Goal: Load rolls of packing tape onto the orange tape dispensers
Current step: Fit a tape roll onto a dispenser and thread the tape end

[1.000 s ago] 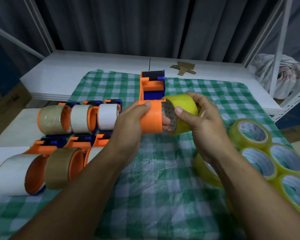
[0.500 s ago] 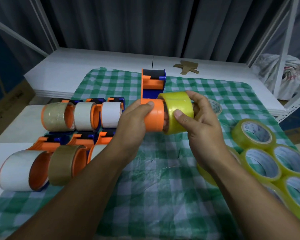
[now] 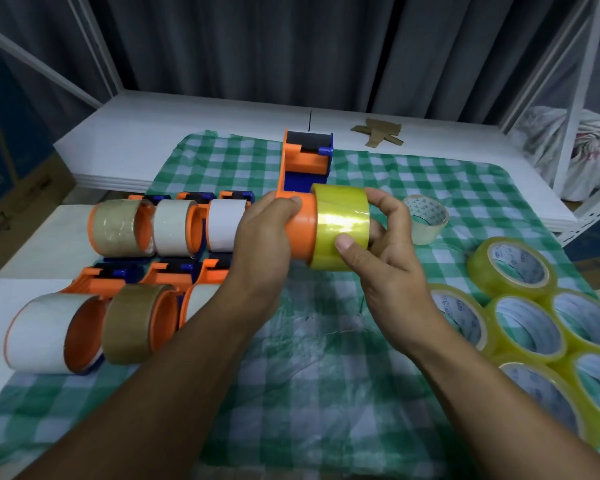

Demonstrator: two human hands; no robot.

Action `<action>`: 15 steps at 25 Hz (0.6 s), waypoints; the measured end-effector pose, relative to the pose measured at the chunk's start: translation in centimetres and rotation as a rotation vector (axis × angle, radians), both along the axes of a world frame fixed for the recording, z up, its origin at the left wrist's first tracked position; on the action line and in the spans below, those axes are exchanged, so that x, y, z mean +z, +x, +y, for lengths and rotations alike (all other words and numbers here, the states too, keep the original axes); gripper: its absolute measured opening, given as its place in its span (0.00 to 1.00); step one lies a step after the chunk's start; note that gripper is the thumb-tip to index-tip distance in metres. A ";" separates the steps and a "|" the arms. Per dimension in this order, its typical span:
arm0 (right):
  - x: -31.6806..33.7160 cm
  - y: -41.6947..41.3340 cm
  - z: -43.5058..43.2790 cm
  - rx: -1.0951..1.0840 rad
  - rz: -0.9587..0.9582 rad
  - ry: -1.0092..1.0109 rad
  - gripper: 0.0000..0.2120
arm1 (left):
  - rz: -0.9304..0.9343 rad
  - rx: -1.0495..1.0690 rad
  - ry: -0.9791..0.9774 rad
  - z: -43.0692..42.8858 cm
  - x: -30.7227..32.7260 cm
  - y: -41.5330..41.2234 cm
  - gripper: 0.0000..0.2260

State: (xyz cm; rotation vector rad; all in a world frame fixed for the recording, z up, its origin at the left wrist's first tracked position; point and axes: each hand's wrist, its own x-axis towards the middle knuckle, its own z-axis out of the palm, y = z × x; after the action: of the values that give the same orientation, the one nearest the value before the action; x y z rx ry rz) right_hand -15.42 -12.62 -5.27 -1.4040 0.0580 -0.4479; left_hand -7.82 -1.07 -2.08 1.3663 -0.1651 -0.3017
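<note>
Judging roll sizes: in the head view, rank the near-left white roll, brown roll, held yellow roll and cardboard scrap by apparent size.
1. white roll, though it is nearest the camera.
2-3. brown roll and yellow roll look alike, so they are unranked.
4. cardboard scrap, the farthest away.

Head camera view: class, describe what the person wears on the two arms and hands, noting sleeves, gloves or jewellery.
Both the left hand and the right hand are bare: no gloves, no rings. The left forearm and right forearm are bare too, with no sleeve, watch or bracelet in view. The nails that show are short.
</note>
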 end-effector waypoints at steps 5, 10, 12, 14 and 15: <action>-0.1 0.0 0.5 0.009 -0.003 0.003 0.25 | -0.033 -0.015 0.018 -0.2 0.0 -0.6 0.10; -0.4 0.2 0.3 -0.027 0.003 0.077 0.27 | 0.024 -0.022 -0.060 -0.4 0.3 -1.1 0.13; -0.6 0.3 0.2 -0.065 0.018 0.066 0.27 | 0.050 -0.013 -0.077 -0.6 0.2 -1.2 0.13; -0.4 0.4 -0.1 -0.106 0.035 -0.005 0.25 | 0.056 0.001 -0.071 -0.8 0.1 -1.1 0.13; -0.3 0.4 -0.3 -0.128 0.050 -0.035 0.24 | 0.060 0.013 -0.065 -0.9 0.0 -1.0 0.12</action>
State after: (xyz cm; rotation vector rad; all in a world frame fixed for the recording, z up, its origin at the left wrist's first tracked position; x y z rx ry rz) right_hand -15.03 -12.88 -5.59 -1.4516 0.1821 -0.5212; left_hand -8.82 -1.95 -2.04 1.2924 -0.1148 -0.3238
